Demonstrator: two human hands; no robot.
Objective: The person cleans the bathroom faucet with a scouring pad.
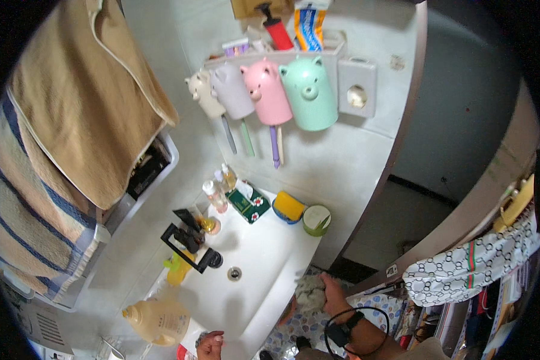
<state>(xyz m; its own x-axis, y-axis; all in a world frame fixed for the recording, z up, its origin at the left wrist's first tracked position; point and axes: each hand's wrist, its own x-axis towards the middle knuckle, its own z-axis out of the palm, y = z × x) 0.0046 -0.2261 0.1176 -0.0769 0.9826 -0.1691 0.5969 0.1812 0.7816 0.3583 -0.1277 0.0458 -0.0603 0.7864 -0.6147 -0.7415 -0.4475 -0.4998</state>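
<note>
My right hand [335,294], with a dark band on its wrist and a looped black cord around the forearm, grips a crumpled grey cloth [309,293]. It is past the front edge of the white washbasin [270,288], above the patterned floor. At the bottom of the view, my left hand [210,345] is beside the basin's near corner with its fingers bent. A small greyish patch shows at those fingers, too unclear to name. Nearest to that hand is a large jug of amber liquid [159,321]. The black faucet [193,252] arches over the basin, whose drain [234,273] is uncovered.
A green tissue box [247,202], a yellow sponge [289,206] in a blue dish and a round green tub [317,220] line the basin's back rim. Bear-shaped cups [309,94] hang above. Towels [94,103] drape at left; a patterned cloth [470,265] hangs at right.
</note>
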